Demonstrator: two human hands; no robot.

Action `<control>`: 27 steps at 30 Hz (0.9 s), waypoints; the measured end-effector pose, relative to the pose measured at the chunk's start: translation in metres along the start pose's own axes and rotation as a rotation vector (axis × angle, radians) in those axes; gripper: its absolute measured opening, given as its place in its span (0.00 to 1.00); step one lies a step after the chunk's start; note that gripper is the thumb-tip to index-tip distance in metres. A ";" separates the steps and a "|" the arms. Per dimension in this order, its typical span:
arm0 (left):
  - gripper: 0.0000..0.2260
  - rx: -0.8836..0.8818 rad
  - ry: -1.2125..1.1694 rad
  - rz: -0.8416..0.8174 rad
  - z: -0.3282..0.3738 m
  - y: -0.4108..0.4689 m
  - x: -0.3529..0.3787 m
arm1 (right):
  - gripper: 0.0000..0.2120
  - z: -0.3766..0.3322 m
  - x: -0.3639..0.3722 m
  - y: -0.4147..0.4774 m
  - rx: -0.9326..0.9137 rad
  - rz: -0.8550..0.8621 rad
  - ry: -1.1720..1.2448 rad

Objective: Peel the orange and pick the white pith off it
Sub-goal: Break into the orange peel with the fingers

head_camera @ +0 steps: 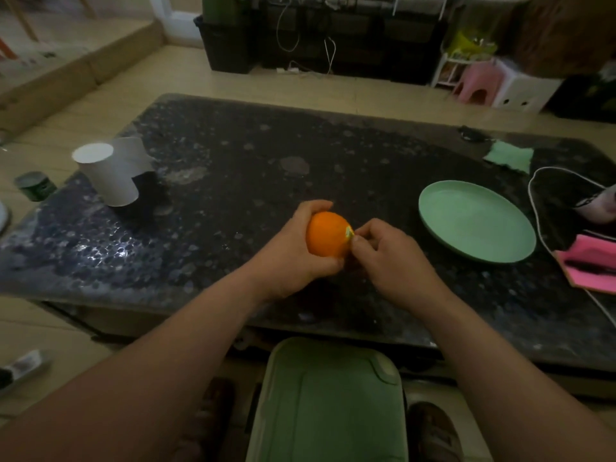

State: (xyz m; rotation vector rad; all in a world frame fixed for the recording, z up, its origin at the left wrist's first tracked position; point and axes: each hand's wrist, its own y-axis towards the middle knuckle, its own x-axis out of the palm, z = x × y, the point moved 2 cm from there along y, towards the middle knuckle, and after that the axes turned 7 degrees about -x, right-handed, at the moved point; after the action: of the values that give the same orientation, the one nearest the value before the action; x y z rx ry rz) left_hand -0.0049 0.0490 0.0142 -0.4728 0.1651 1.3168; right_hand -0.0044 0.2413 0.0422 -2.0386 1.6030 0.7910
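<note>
Above the dark speckled table [233,201], my left hand [293,248] grips a round orange [326,233], fingers curled over its top and thumb under it. The orange's skin is almost whole; a small pale torn spot shows on its right side. My right hand [386,258] has its thumb and fingertips pinched at that spot, at the edge of the peel. An empty green plate [476,225] lies on the table to the right of both hands.
A white paper roll [106,175] stands at the table's left. A green cloth [510,158], a white cable [540,228] and a pink item [590,265] lie on the right side. A green bin lid [330,405] sits below the table's near edge.
</note>
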 end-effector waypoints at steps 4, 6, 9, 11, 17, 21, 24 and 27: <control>0.37 -0.060 -0.337 0.045 0.004 -0.001 0.003 | 0.05 -0.003 0.000 0.000 0.014 0.086 0.053; 0.33 -0.104 -0.446 0.124 0.005 0.000 0.006 | 0.06 -0.007 0.000 0.000 -0.005 0.033 0.010; 0.26 -0.083 -0.383 0.203 0.005 -0.001 0.006 | 0.05 -0.011 0.002 -0.001 -0.019 -0.132 -0.123; 0.23 -0.059 -0.312 0.209 0.005 -0.003 0.007 | 0.05 -0.010 0.003 -0.002 -0.002 -0.145 -0.096; 0.19 -0.042 -0.293 0.217 0.008 -0.005 0.007 | 0.06 -0.010 0.006 -0.003 -0.005 -0.032 -0.018; 0.20 -0.082 -0.378 0.227 0.008 -0.005 0.008 | 0.05 -0.009 0.007 -0.003 -0.009 -0.028 0.030; 0.17 -0.114 -0.458 0.198 0.009 -0.006 0.008 | 0.04 -0.008 0.009 -0.002 -0.015 -0.030 0.082; 0.18 -0.126 -0.437 0.181 0.009 -0.005 0.007 | 0.05 -0.004 0.008 -0.001 -0.032 -0.069 0.037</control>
State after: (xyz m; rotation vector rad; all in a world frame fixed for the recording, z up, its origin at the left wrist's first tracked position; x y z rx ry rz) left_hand -0.0001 0.0579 0.0209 -0.2706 -0.2450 1.5830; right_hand -0.0012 0.2334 0.0402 -2.1312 1.5396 0.7633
